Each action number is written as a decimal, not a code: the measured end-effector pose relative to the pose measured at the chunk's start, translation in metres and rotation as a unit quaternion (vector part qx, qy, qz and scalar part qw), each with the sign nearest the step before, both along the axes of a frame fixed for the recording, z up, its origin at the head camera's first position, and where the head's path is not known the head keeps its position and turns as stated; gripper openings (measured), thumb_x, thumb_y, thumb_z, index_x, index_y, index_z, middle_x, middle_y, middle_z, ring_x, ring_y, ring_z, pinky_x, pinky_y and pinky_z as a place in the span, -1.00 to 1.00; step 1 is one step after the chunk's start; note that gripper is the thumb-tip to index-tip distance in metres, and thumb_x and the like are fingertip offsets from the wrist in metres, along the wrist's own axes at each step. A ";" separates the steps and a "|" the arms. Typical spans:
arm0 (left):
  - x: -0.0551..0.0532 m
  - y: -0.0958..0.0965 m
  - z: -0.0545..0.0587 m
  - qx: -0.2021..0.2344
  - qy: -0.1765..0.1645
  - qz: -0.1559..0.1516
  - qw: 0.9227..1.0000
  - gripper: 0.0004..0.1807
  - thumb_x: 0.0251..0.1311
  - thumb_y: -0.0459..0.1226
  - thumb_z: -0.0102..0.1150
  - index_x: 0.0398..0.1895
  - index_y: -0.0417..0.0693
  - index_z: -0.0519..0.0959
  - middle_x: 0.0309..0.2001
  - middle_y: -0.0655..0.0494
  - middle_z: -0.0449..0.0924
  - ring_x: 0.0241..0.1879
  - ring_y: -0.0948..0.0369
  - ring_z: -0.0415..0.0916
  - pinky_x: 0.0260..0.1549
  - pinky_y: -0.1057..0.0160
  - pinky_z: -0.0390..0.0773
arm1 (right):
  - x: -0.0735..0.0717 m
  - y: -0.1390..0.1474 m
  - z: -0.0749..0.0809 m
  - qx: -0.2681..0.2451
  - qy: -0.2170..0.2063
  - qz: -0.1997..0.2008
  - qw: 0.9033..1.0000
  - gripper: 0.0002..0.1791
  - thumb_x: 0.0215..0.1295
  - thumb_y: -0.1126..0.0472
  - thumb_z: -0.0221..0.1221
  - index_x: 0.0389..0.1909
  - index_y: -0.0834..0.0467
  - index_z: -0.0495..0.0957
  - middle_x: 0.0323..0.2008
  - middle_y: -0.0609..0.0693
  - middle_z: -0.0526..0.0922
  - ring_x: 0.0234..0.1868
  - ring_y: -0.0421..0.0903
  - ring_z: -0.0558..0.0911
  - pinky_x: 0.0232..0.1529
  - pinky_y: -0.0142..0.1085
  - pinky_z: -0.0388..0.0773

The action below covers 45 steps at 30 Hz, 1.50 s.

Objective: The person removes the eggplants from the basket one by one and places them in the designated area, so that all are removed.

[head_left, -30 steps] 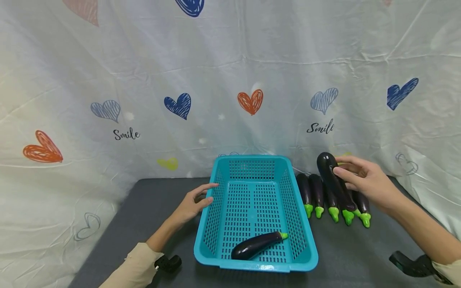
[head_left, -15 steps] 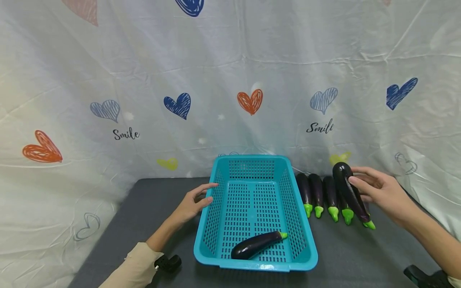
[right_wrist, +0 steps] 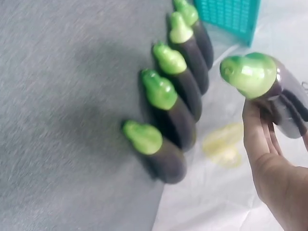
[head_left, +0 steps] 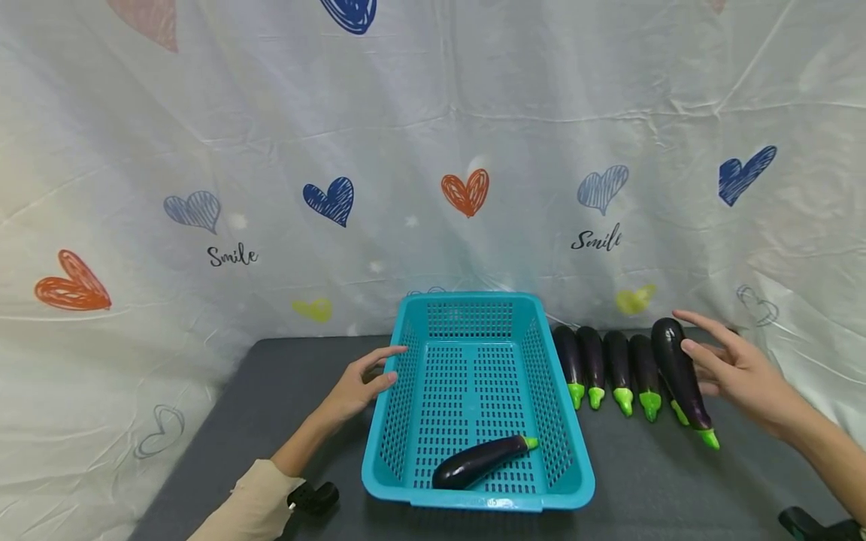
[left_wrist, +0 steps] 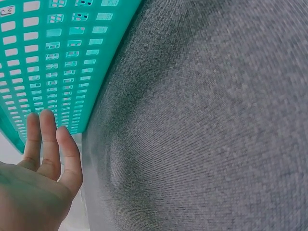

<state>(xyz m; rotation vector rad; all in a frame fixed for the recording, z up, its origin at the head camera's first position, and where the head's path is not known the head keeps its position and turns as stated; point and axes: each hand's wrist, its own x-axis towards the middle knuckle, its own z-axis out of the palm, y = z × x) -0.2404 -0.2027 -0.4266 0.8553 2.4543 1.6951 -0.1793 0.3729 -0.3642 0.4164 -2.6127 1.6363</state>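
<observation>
In the head view, my right hand [head_left: 747,376] holds a dark purple eggplant [head_left: 679,368] with a green stem, between thumb and fingers. This eggplant [right_wrist: 288,94] is raised off the table in the right wrist view. Under and beside it lies a row of several similar eggplants [head_left: 617,359], stems toward me. My left hand [head_left: 358,385] rests at the left rim of a blue perforated basket [head_left: 473,499], its fingers loosely extended. The left wrist view shows three fingers [left_wrist: 49,139] against the basket's outer side. One eggplant [head_left: 476,463] lies inside the basket, near its front.
The dark grey tabletop [head_left: 291,391] ends at a white curtain [head_left: 392,113] printed with hearts and the word Smile. Black wrist straps [head_left: 314,497] sit on both wrists. The row of eggplants begins close to the basket's right side.
My right hand has moved right and a little nearer with the held eggplant, from over the row to its right end. The left hand and the basket have stayed put.
</observation>
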 end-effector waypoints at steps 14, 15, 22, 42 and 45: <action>0.002 -0.001 0.000 0.000 -0.008 0.006 1.000 -0.48 0.51 -0.23 0.09 0.50 0.09 0.37 0.55 -0.04 0.11 0.47 -0.29 0.01 0.18 -0.42 0.22 | -0.001 0.024 -0.014 -0.005 -0.033 -0.030 0.999 -0.26 0.63 0.21 0.01 0.64 -0.25 -0.07 0.31 0.31 0.32 -0.02 -0.43 0.56 -0.17 -0.28 0.64; 0.002 -0.001 0.000 -0.001 -0.008 0.006 1.000 -0.48 0.51 -0.23 0.09 0.50 0.09 0.37 0.55 -0.04 0.11 0.47 -0.29 0.01 0.18 -0.42 0.23 | -0.001 0.025 -0.014 0.005 -0.033 -0.037 0.999 -0.24 0.61 0.22 0.05 0.64 -0.26 -0.07 0.28 0.27 0.33 -0.03 -0.43 0.56 -0.18 -0.27 0.64; -0.001 -0.001 -0.001 -0.001 -0.023 0.003 1.000 -0.49 0.53 -0.21 0.07 0.50 0.13 0.37 0.54 -0.05 0.13 0.45 -0.24 0.08 0.08 -0.25 0.44 | -0.007 0.053 -0.017 0.091 -0.005 -0.073 0.993 -0.17 0.52 0.18 0.20 0.63 -0.28 -0.01 0.37 0.23 0.13 -0.08 -0.51 0.49 -0.26 -0.11 0.67; -0.004 0.000 -0.002 0.010 0.002 -0.012 1.000 -0.49 0.52 -0.26 0.08 0.49 0.05 0.39 0.51 -0.08 0.19 0.41 -0.24 0.16 -0.10 -0.06 0.54 | -0.044 0.093 -0.038 0.151 -0.064 -0.077 0.983 0.02 0.44 0.00 0.28 0.64 0.15 -0.16 0.21 0.72 0.26 0.04 0.46 0.56 -0.22 0.05 0.66; -0.003 0.000 -0.003 0.010 0.002 -0.010 1.000 -0.49 0.52 -0.26 0.08 0.49 0.06 0.39 0.51 -0.08 0.19 0.41 -0.24 0.17 -0.11 -0.07 0.54 | -0.051 0.094 -0.043 0.154 -0.076 -0.072 0.983 0.05 0.43 -0.01 0.29 0.61 0.28 -0.20 0.17 0.77 0.24 0.00 0.48 0.58 -0.22 0.05 0.66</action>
